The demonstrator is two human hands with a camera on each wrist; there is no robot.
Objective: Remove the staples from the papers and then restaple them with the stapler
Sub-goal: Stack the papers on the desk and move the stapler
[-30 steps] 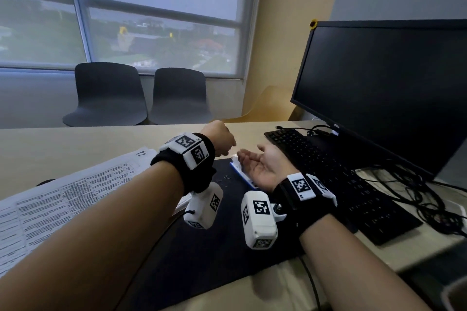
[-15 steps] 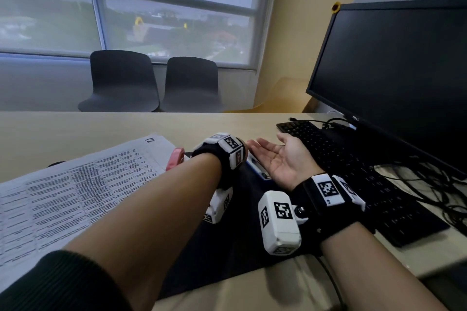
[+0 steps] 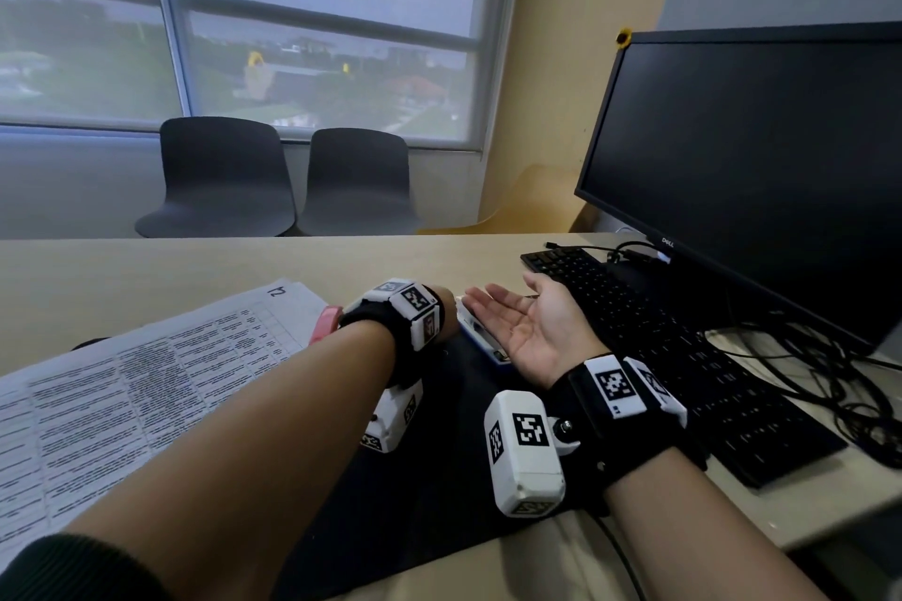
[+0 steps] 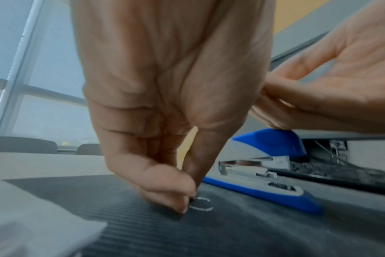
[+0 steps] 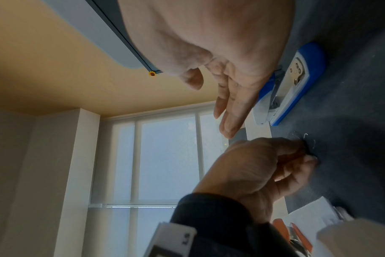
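Note:
My left hand (image 4: 190, 200) reaches down to the black mat (image 3: 439, 503), its thumb and forefinger pinching one end of a bent loose staple (image 4: 201, 204). In the head view the wrist band hides most of that hand (image 3: 448, 305). My right hand (image 3: 517, 322) lies palm up with straight fingers and holds nothing. It rests just right of the blue and white stapler (image 4: 264, 173), which stands on the mat. The printed papers (image 3: 122, 395) lie to the left, partly under my left forearm. A pink staple remover (image 3: 326, 325) rests on their right edge.
A black keyboard (image 3: 659, 342) and a dark monitor (image 3: 756, 171) fill the desk's right side, with tangled cables (image 3: 854, 381) beyond. A few more loose staples (image 5: 306, 137) lie on the mat near my left fingertips. Two dark chairs (image 3: 219, 181) stand behind the desk.
My left hand has dropped from above the right palm down to the mat. The right hand stays palm up, its fingers straighter now.

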